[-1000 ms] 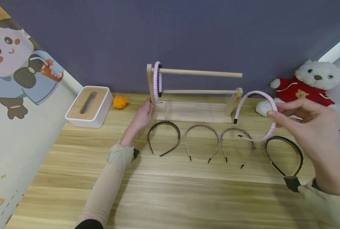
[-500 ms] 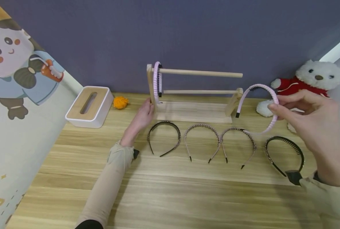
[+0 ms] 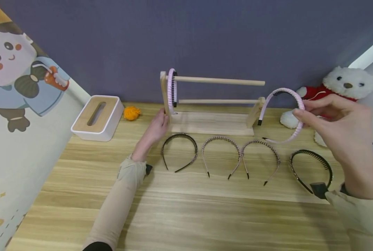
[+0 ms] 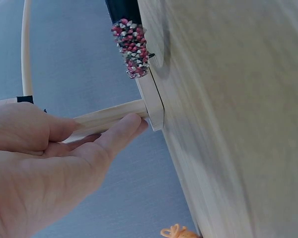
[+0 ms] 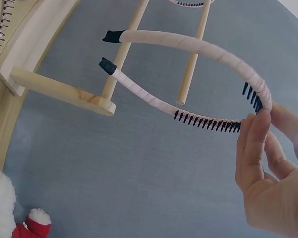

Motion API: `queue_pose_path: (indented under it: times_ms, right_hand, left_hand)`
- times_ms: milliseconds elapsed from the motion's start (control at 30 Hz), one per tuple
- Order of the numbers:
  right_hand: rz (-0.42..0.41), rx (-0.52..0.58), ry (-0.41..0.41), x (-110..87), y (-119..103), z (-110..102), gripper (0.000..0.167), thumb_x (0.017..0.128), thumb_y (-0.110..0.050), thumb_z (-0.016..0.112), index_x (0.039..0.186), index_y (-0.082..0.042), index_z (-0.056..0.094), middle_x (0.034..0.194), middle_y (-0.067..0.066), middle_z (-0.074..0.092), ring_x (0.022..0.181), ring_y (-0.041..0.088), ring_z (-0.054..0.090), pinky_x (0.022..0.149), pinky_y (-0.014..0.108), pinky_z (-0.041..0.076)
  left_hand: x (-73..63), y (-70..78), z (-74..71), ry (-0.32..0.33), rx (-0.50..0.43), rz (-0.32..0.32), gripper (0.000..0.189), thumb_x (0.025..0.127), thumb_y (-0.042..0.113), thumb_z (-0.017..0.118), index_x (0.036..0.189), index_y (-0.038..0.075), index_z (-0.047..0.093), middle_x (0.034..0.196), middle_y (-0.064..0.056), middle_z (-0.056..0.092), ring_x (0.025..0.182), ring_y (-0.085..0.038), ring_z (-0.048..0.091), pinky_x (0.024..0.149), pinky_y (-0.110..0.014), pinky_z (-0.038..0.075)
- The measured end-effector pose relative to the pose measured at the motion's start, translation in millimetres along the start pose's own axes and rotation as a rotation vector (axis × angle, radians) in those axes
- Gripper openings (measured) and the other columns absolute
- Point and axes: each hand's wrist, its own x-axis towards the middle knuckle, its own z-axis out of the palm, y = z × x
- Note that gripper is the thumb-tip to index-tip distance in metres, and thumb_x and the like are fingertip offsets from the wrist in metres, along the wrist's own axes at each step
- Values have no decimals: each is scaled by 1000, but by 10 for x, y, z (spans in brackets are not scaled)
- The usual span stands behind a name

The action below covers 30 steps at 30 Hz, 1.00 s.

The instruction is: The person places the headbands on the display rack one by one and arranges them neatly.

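Pink headband (image 5: 188, 43) held just off the wooden rack (image 3: 211, 122)

The right hand (image 3: 340, 120) pinches the pink headband between thumb and fingers, in the air right of the upper rail's (image 3: 219, 81) free end, its dark tips (image 5: 111, 36) pointing roughly left. The left hand (image 3: 157, 128) grips the tall post (image 3: 163, 89) at the rack's other end, which should keep it steady.

The step in hand looks like hanging this band. Best to turn the loop so the rail's free end enters beneath the arch, pinch lightly so it does not spring, then slide it left toward the hanging headband (image 3: 170, 89) beside the tall post. The dark teeth (image 5: 206, 123) inside could snag on the wood.

In the way: the lower rail (image 3: 217, 101) and its short post (image 3: 254, 112), which the tips could knock. A white bear (image 3: 348, 83) in red sits close behind the right hand. Two black headbands (image 3: 181, 135) and two pale headbands (image 3: 221, 138) lie on the counter (image 3: 189, 216) before the rack. A tissue box (image 3: 83, 119) and orange pompom (image 3: 131, 113) stand left, out of the path.
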Motion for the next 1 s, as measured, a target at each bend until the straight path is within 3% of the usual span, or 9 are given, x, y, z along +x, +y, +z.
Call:
queue_pose_path:
  times_ms: [100, 200, 233, 533, 633, 667, 733, 900, 1000]
  right_hand:
    - [-17, -16, 14, 12, -3, 11, 26, 83, 6, 89, 107, 6, 81, 95, -9, 77, 73, 1, 72, 66, 9, 56]
    - [-28, -24, 17, 29, -19, 28, 26, 83, 5, 89, 108, 6, 80, 97, -10, 77, 72, 1, 71, 67, 8, 55]
    - [-23, -28, 16, 33, -25, 31, 26, 83, 5, 89, 108, 5, 81, 98, -11, 77, 72, 1, 70, 67, 8, 55]
    - [39, -29, 5, 99, -95, 85, 24, 86, -2, 89, 108, -4, 82, 101, -13, 76, 76, 1, 70, 67, 8, 54]
    - [52, -15, 3, 124, -112, 109, 22, 86, -2, 89, 107, -5, 82, 101, -12, 75, 76, 1, 71, 67, 8, 55]
    - [57, -17, 4, 131, -115, 117, 21, 86, -2, 89, 106, -6, 82, 101, -12, 75, 76, 1, 71, 67, 8, 55]
    - [58, -8, 3, 144, -120, 128, 21, 86, -2, 89, 105, -6, 82, 102, -11, 75, 76, 1, 71, 67, 9, 55]
    - [8, -6, -10, 176, -116, 165, 20, 88, -2, 87, 107, -5, 82, 98, -12, 76, 77, 2, 71, 65, 9, 54]
    - [-15, -7, -16, 196, -114, 188, 20, 89, -2, 86, 108, -3, 81, 95, -13, 77, 75, 3, 71, 65, 10, 54]
  left_hand:
    - [-101, 212, -33, -2, 6, -17, 52, 117, 16, 35, 162, -8, 28, 153, -34, 46, 144, -47, 45, 121, -57, 39]
    - [-130, 265, -46, -3, 11, -23, 52, 117, 17, 34, 162, -9, 28, 150, -34, 47, 142, -47, 47, 120, -56, 41]
    - [-101, 189, -34, 1, 10, -10, 52, 117, 19, 36, 162, -8, 29, 150, -33, 48, 141, -46, 47, 121, -55, 41]
    - [-12, 67, 3, 8, 34, -20, 52, 117, 17, 33, 163, -7, 28, 151, -33, 49, 139, -47, 49, 118, -59, 42]
    - [-52, 139, -16, 3, 24, -19, 52, 117, 17, 33, 163, -7, 28, 149, -32, 50, 138, -47, 50, 118, -59, 43]
    - [-41, 99, -6, 14, 24, -2, 52, 117, 18, 35, 162, -8, 30, 144, -31, 53, 132, -45, 54, 115, -57, 46]
    - [-86, 189, -33, -2, 0, -10, 52, 117, 17, 36, 162, -8, 29, 142, -32, 53, 130, -45, 54, 115, -56, 47]
    - [-12, 10, 2, 2, -3, -13, 54, 117, 21, 35, 165, -3, 27, 139, -26, 57, 125, -39, 57, 112, -53, 50]
    - [90, -198, 57, 16, 1, -10, 55, 117, 24, 34, 167, 1, 27, 133, -19, 60, 120, -31, 59, 106, -49, 53]
